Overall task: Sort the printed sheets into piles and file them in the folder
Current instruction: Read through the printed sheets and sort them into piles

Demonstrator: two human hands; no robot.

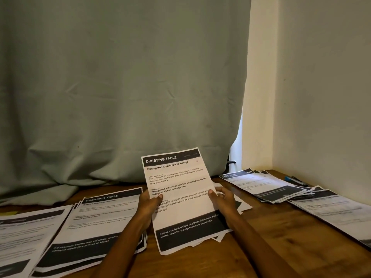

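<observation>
Fingers curled on both sides: the left hand [147, 205] pinches one edge of the Dressing Table sheet [180, 199], thumb on the print, and the right hand [222, 201] grips the other, tilting it up off the wooden table [251, 247] to read. A few loose sheets [241, 207] lie underneath, waiting. Just to the left, a pile headed Dressing Table [96, 223], and another pile [26, 231] beyond it. Over on the right, two more piles [265, 185], then pens [295, 180] by the wall and a curtain [120, 87] behind. Sorting looks well along. No folder in sight, so filing remains.
</observation>
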